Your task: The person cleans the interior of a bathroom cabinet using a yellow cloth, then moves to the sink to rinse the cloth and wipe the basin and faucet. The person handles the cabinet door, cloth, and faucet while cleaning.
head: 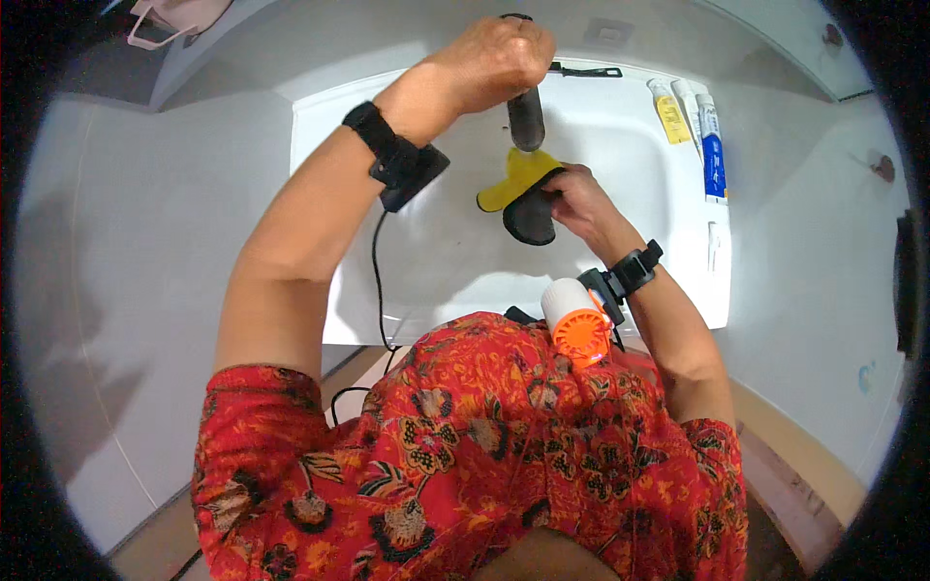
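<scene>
My left hand [501,62] is closed over the top of a dark faucet [527,122], and a black curved piece shows just beyond my knuckles. The fingers themselves are mostly hidden from above. Below the spout, my right hand [579,200] pinches a folded cloth with a yellow side [519,178], a dark grey side and black edging. The cloth hangs above the bowl of a white washbasin [429,269]. Whether water is running I cannot tell.
On the basin's right ledge lie a yellow tube [670,112], a blue-and-white tube [713,152] and a white tube between them. A black-handled tool [592,72] lies along the back rim. A white-and-orange portable fan [577,323] hangs at my chest; a black cable [377,269] trails from my left wrist.
</scene>
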`<state>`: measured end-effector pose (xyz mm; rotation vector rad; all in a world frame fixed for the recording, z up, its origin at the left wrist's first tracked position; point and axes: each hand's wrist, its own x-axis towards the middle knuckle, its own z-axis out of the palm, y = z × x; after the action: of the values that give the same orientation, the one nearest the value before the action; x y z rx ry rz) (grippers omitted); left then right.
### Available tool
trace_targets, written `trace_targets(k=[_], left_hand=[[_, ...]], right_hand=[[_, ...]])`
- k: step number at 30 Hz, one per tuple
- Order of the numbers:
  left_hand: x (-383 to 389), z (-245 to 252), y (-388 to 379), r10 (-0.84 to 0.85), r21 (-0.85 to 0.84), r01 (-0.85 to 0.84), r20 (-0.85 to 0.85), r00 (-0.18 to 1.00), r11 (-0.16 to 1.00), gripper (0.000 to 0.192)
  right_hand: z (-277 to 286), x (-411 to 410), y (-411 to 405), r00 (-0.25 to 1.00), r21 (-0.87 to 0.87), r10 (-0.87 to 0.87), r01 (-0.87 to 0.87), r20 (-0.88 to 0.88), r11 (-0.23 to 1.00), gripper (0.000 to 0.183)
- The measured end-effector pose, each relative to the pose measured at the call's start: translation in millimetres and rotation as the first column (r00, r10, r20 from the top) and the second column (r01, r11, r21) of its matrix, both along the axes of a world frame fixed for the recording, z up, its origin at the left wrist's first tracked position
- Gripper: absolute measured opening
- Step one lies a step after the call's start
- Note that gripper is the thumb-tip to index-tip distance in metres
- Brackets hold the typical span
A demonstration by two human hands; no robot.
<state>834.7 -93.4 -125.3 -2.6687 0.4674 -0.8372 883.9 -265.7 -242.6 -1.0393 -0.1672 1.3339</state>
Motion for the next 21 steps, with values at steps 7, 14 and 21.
trace_targets(k=[7, 14, 21], left_hand=[[-8.0, -9.6, 25.8, -0.040, -0.148, 0.036, -0.030, 0.999, 0.988, 0.011], [-67.9, -91.2, -11.4, 0.462, -0.732, -0.568, -0.383, 0.800, 0.377, 0.032], [-66.9, -104.5, -62.0, -0.246, -0.380, -0.306, -0.199, 0.949, -0.873, 0.050]], right_hand=[[13.3, -5.8, 16.0, 0.996, -0.143, 0.061, -0.052, 0.062, 0.988, 0.036], [9.0, -6.1, 13.8, 0.996, -0.039, 0.043, -0.040, 0.080, 0.998, 0.039], [8.8, -5.6, 12.4, 0.705, -0.224, 0.352, -0.271, 0.616, 0.936, 0.025]])
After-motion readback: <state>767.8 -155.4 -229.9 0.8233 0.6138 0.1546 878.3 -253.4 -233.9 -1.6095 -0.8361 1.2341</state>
